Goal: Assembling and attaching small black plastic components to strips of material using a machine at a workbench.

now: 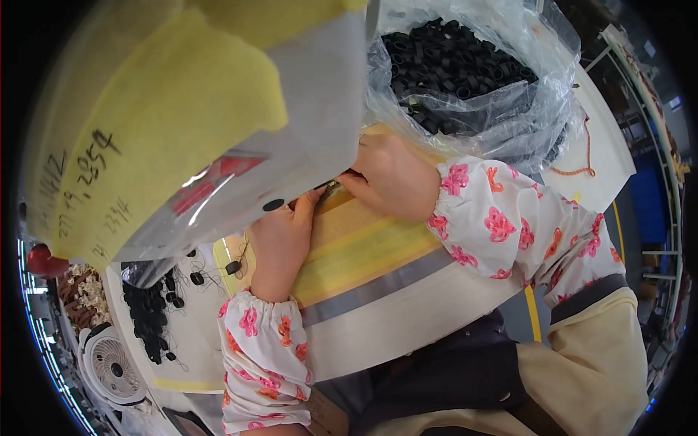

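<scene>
Both hands meet at the lower edge of a white machine head (320,109) patched with yellow tape, which hides some of my fingertips. My left hand (280,243) is closed, thumb and fingers pinched together at that edge. From the right, my right hand (396,178) comes in with its fingers curled and pressed together close to the left fingertips. Whatever small thing lies between them is too hidden to name. Under the hands, yellow tape strips (363,251) and a grey band (378,287) cover the work surface.
A clear plastic bag (560,43) holds many black rings (465,62) at the far right. Black pieces with loose threads (149,312) lie in a heap on the left. Beyond them stand a white fan (113,367) and a red ball-shaped part (47,261). An orange cord (587,149) hangs at right.
</scene>
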`<action>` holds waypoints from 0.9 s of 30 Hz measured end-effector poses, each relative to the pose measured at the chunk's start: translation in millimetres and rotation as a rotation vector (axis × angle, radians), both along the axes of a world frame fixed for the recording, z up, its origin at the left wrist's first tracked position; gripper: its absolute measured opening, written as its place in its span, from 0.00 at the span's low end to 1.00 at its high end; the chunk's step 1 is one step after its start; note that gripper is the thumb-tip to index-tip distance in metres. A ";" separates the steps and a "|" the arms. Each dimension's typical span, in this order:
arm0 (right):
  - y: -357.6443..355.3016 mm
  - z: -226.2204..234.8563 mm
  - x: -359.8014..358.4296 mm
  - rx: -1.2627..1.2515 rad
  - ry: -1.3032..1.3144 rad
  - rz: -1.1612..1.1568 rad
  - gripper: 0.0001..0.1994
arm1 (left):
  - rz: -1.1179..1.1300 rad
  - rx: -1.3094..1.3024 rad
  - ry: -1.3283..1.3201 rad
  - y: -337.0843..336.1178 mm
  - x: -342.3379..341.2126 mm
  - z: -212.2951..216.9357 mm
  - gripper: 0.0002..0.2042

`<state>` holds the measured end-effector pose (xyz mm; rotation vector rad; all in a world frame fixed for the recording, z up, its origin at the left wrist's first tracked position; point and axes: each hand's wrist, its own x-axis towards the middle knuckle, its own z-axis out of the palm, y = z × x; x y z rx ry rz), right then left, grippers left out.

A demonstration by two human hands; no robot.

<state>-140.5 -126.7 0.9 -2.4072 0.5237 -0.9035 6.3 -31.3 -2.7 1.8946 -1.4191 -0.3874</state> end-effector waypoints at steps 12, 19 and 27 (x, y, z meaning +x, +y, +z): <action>-2.9 -1.5 -1.1 0.082 0.030 -0.031 0.06 | 0.094 0.142 0.036 -1.3 -4.6 6.6 0.12; -9.5 -7.6 -0.4 -0.042 0.021 0.013 0.06 | 0.072 0.121 0.077 -2.5 -4.3 2.5 0.13; -10.6 -8.6 -2.2 -0.013 0.013 -0.023 0.05 | 0.062 0.151 -0.014 -5.6 -6.9 6.3 0.13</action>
